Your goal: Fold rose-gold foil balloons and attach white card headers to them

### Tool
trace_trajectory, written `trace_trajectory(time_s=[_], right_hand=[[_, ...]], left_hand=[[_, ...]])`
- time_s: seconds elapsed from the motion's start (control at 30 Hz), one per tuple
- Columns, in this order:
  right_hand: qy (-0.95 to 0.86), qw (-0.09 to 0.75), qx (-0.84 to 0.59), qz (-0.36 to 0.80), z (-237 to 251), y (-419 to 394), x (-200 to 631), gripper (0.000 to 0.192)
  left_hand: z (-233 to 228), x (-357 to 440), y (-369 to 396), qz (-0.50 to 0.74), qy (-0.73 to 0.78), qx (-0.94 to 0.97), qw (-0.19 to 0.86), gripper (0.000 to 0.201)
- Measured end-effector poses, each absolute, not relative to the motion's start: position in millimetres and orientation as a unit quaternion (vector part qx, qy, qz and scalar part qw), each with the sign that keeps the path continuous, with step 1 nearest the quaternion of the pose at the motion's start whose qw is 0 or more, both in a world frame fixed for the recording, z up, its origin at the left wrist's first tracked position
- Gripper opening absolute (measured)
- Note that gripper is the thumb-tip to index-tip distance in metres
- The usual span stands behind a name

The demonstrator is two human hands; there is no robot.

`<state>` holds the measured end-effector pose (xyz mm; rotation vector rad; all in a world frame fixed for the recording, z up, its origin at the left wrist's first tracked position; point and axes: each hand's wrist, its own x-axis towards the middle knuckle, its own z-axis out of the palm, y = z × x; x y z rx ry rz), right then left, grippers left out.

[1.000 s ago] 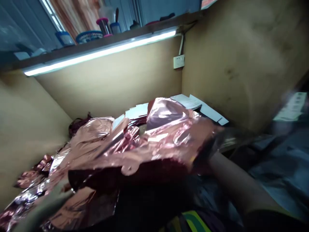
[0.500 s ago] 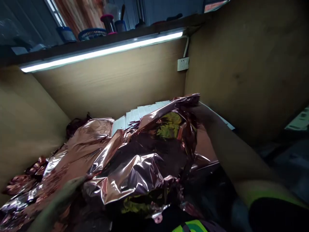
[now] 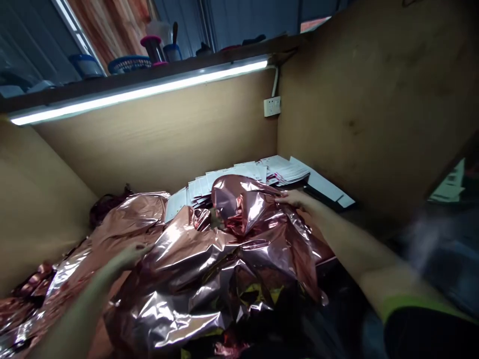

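- Rose-gold foil [image 3: 179, 239], thin, glossy and heavily creased, fills the lower middle of the frame, its folds catching bright highlights.
- The right hand [image 3: 297, 198], right of centre, has its thumb and fingers closed on the upper right edge of this foil; the forearm runs to the lower right corner, where a dark sleeve [image 3: 422, 334] with a yellow-green edge shows.
- The left hand [image 3: 131, 253], left of centre, has its fingers bent at the left edge of the same foil; whether they grip it or only touch it, I cannot tell.
- More coppery foil [image 3: 130, 217] is spread just beyond the left hand, with crumpled shiny pieces [image 3: 32, 286] in the lower left.
- Behind the rose-gold foil, white cards [image 3: 220, 175] lie overlapping in a row at mid-frame, and a stack of white sheets [image 3: 292, 172] sits right of them.
- A dark maroon bundle [image 3: 107, 207] rests at the left, near the pale back panel [image 3: 168, 139].
- Across the upper frame, a lit tube lamp [image 3: 149, 91] runs under a shelf bearing a pink-rimmed spool [image 3: 153, 50] and a blue basket [image 3: 130, 64].
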<state>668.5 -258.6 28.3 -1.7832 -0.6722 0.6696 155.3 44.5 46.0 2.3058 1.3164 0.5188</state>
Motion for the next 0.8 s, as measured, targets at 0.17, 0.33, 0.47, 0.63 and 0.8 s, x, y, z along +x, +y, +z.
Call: trace_trajectory(time_s=[0.17, 0.33, 0.47, 0.63, 0.8], right_hand=[[-0.319, 0.585, -0.701, 0.255, 43, -256, 673, 0.048], [-0.329, 0.562, -0.703, 0.286, 45, -229, 677, 0.047], [-0.347, 0.528, -0.699, 0.335, 55, -202, 669, 0.042], [-0.416, 0.605, -0.601, 0.317, 89, -214, 675, 0.049], [-0.404, 0.545, -0.685, 0.265, 84, -200, 698, 0.043]], left_hand=[[19, 184, 43, 0.187, 0.470, 0.833, 0.222, 0.035], [14, 165, 39, 0.202, 0.511, 0.819, 0.163, 0.029], [19, 153, 37, 0.210, 0.534, 0.807, 0.140, 0.031], [15, 139, 35, 0.322, 0.528, 0.777, 0.116, 0.034], [10, 155, 41, 0.281, 0.535, 0.792, 0.087, 0.024]])
